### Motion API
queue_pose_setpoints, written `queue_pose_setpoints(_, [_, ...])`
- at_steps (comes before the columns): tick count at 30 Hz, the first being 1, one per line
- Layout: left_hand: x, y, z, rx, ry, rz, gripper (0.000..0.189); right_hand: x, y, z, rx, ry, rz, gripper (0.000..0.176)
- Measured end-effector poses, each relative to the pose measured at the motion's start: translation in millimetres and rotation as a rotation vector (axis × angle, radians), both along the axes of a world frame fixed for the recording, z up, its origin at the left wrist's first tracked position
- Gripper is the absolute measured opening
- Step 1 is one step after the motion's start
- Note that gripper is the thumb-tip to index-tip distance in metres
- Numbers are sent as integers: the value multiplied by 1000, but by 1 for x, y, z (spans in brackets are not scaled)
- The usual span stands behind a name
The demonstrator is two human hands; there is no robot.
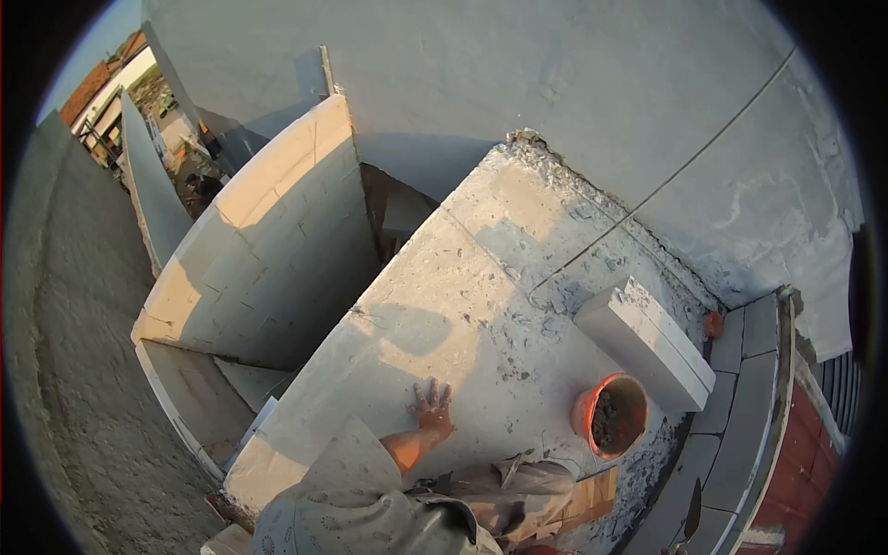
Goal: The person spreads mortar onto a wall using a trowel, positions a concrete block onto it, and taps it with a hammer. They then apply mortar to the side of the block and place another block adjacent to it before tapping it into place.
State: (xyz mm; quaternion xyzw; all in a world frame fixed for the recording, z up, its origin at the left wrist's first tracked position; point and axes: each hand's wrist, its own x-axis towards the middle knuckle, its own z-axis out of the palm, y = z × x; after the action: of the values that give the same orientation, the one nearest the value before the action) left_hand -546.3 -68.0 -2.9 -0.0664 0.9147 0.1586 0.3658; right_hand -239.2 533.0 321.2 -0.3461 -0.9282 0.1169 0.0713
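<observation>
My left hand [432,412] lies flat, fingers spread, on the rough concrete slab [416,305]. The fingers look dusty, and nothing is held in them. Right of it on the slab stands an orange bucket [585,416] with grey mortar [610,421] inside. Just behind the bucket rest pale grey blocks [643,342], lying side by side. At the lower right edge a dark, narrow blade-like thing [694,513] shows, its lower end cut off by the frame. My right hand is not visible.
A drop [314,314] opens beyond the slab's left edge, bordered by a curved block wall [268,222]. A grey wall [555,83] rises behind, with a thin line [666,180] across it. A low block wall [740,425] curves along the right. Wooden boards [592,495] lie by my leg.
</observation>
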Motion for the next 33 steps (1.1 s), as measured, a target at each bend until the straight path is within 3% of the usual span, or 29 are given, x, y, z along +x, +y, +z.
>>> queue_pose_setpoints(1, [-3, 1, 7, -21, -3, -24, 112, 24, 40, -20, -38, -35, -231, 17])
queue_pose_setpoints(2, [-1, 4, 10, -30, 5, -45, 113, -1, -26, 17, 61, 91, -260, 18])
queue_pose_setpoints(3, [-3, 3, 10, -47, 13, -75, 114, 13, -30, 20, -42, 125, -369, 19])
queue_pose_setpoints(4, [-2, 3, 8, -71, 11, -105, 115, 18, -48, 19, 64, 152, -390, 16])
queue_pose_setpoints(5, [-2, 7, 5, -94, 13, -125, 117, 21, -64, 29, -245, 214, -596, 16])
queue_pose_setpoints(7, [0, 10, 2, -118, 48, -176, 118, 64, -55, 1, -226, 228, -699, 19])
queue_pose_setpoints(9, [-1, 8, -13, -133, 55, -209, 119, 100, -53, -27, -192, 192, -766, 25])
queue_pose_setpoints(12, [-5, -21, -81, -191, 247, -440, 121, 148, -47, -84, -127, 109, -778, 30])
queue_pose_setpoints(15, [-28, -12, -75, -308, 60, -459, 106, 174, -9, -142, -93, -32, -734, 33])
queue_pose_setpoints(17, [-90, 9, -59, 34, -216, -309, 92, 175, 22, -174, -115, -99, -705, 35])
queue_pose_setpoints(19, [-114, 74, -17, 427, -198, -122, 79, 157, 48, -201, -155, -114, -703, 37])
queue_pose_setpoints(20, [-108, 125, 14, 650, -41, -13, 73, 145, 64, -210, -161, -116, -689, 37])
queue_pose_setpoints(22, [-111, 215, 57, 755, -57, 164, 80, 118, 98, -227, -169, -112, -655, 36])
queue_pose_setpoints(24, [-122, 280, 58, 998, -263, 295, 86, 91, 135, -250, -144, -107, -576, 37])
queue_pose_setpoints(27, [-113, 341, 49, 742, 105, 228, 82, 47, 184, -301, -160, -199, -539, 36])
queue_pose_setpoints(28, [-109, 349, 51, 857, 71, 190, 74, 30, 197, -310, -176, -243, -544, 35])
queue_pose_setpoints(33, [-107, 376, 72, 847, 181, 34, 53, 2, 213, -332, -296, -157, -531, 31])
